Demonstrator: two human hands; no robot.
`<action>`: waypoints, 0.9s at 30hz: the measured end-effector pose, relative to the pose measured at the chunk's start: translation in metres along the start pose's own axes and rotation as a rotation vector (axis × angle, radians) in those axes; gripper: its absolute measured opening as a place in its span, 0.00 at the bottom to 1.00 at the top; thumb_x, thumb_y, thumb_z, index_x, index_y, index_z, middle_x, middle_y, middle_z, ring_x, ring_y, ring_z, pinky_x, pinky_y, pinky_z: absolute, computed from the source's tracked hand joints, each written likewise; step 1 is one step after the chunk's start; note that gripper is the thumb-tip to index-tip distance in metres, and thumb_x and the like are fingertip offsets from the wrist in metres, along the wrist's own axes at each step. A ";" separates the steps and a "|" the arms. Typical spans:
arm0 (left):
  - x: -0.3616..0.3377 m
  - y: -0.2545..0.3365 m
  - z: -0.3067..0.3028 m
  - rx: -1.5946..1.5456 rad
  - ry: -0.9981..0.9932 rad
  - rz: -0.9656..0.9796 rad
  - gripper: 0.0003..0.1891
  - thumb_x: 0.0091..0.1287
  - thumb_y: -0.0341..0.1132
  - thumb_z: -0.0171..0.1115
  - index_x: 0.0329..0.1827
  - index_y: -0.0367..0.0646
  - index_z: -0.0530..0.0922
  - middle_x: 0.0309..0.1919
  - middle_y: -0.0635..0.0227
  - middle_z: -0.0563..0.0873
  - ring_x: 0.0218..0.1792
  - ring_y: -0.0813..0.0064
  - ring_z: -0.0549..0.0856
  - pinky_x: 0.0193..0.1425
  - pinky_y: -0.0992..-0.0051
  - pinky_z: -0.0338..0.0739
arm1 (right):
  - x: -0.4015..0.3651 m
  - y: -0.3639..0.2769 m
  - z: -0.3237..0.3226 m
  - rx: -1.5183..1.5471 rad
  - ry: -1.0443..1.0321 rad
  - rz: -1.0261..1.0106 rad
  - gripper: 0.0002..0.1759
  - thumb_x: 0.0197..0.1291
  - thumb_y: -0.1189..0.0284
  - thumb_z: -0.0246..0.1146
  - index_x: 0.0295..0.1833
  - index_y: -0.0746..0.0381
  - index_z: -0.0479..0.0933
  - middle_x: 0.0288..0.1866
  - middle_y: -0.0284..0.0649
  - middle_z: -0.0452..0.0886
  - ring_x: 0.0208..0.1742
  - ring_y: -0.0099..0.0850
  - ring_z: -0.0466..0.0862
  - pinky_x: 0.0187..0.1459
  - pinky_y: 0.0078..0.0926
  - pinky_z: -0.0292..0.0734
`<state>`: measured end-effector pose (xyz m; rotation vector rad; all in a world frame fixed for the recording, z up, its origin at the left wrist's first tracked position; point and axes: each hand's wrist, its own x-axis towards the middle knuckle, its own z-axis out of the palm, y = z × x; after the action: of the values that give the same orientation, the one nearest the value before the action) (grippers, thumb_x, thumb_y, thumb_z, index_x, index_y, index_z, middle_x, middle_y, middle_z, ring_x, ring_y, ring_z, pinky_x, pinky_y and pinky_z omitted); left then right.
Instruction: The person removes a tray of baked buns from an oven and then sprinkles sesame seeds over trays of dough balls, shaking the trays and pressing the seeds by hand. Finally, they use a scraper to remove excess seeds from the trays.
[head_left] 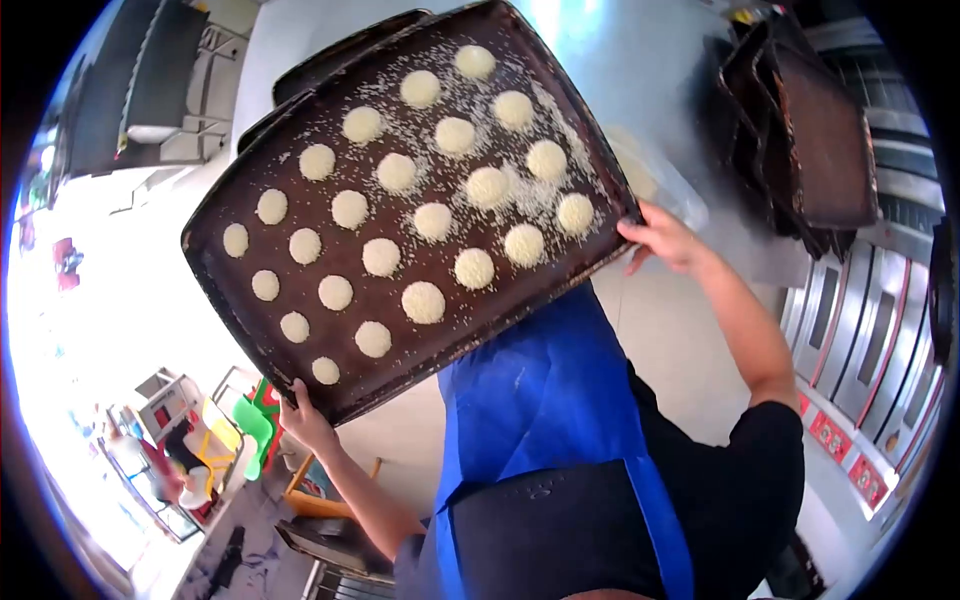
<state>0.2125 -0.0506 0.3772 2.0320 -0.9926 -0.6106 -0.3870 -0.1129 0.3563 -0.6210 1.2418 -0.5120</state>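
Note:
A dark rectangular baking tray (pixel 345 390) is held up in front of my body, tilted in the view. Rows of small round dough pieces (pixel 381 257) coated in pale grains sit on it, with loose grains (pixel 535 195) scattered thickest toward the right side. My left hand (pixel 309 422) grips the tray's near left corner, fingers wrapped around the rim. At the near right corner my right hand (pixel 662 240) clasps the edge, thumb on top and the other fingers partly hidden underneath. Another dark tray (pixel 345 52) shows from behind the far edge of the held one.
Beneath the held tray lies a grey metal table (pixel 660 60). Several dark trays (pixel 815 130) are stacked at its right end, and a clear plastic bag (pixel 655 180) lies near my right hand. Oven-like steel units (pixel 870 330) line the right side. Coloured chairs (pixel 255 430) stand at lower left.

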 end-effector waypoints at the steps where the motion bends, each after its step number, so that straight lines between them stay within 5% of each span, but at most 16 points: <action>1: -0.004 0.004 -0.003 0.035 0.009 -0.039 0.14 0.75 0.34 0.65 0.53 0.28 0.84 0.40 0.66 0.89 0.39 0.79 0.81 0.48 0.74 0.77 | 0.006 0.006 -0.001 -0.018 0.057 -0.017 0.19 0.77 0.72 0.56 0.69 0.62 0.71 0.59 0.42 0.83 0.54 0.39 0.87 0.39 0.39 0.92; 7: -0.029 0.034 -0.008 0.206 0.054 0.028 0.13 0.75 0.32 0.65 0.51 0.29 0.84 0.42 0.65 0.89 0.42 0.76 0.82 0.52 0.73 0.77 | 0.045 0.007 -0.004 0.126 0.197 -0.065 0.20 0.63 0.83 0.56 0.60 0.66 0.77 0.44 0.41 0.87 0.39 0.35 0.89 0.36 0.36 0.90; 11: -0.036 0.053 -0.012 0.137 0.045 -0.050 0.12 0.75 0.31 0.64 0.51 0.28 0.83 0.42 0.67 0.88 0.43 0.76 0.81 0.53 0.73 0.76 | 0.056 0.008 -0.015 0.080 0.163 -0.036 0.18 0.64 0.82 0.56 0.60 0.69 0.75 0.46 0.45 0.87 0.38 0.37 0.90 0.32 0.36 0.91; 23: -0.003 0.083 -0.048 0.246 -0.080 -0.084 0.13 0.69 0.26 0.65 0.52 0.26 0.83 0.41 0.65 0.89 0.43 0.75 0.82 0.52 0.73 0.77 | 0.024 -0.005 0.008 0.231 -0.090 -0.036 0.24 0.67 0.82 0.54 0.68 0.67 0.70 0.55 0.44 0.83 0.51 0.35 0.88 0.43 0.35 0.91; 25: 0.038 0.065 -0.070 0.302 -0.038 0.091 0.12 0.66 0.27 0.67 0.49 0.28 0.84 0.39 0.65 0.88 0.41 0.70 0.84 0.51 0.69 0.78 | 0.034 -0.029 0.006 0.208 -0.078 -0.022 0.20 0.67 0.78 0.55 0.63 0.69 0.73 0.47 0.47 0.85 0.45 0.36 0.87 0.33 0.36 0.86; 27: 0.105 0.042 -0.109 0.550 -0.182 -0.017 0.13 0.65 0.33 0.68 0.46 0.32 0.82 0.40 0.60 0.86 0.43 0.68 0.83 0.50 0.67 0.76 | 0.089 -0.004 0.040 0.196 -0.075 -0.023 0.12 0.67 0.75 0.56 0.53 0.67 0.74 0.39 0.46 0.84 0.33 0.35 0.86 0.29 0.34 0.82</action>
<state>0.3302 -0.1053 0.4667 2.4933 -1.3669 -0.5825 -0.3264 -0.1691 0.3048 -0.4849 1.0998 -0.6163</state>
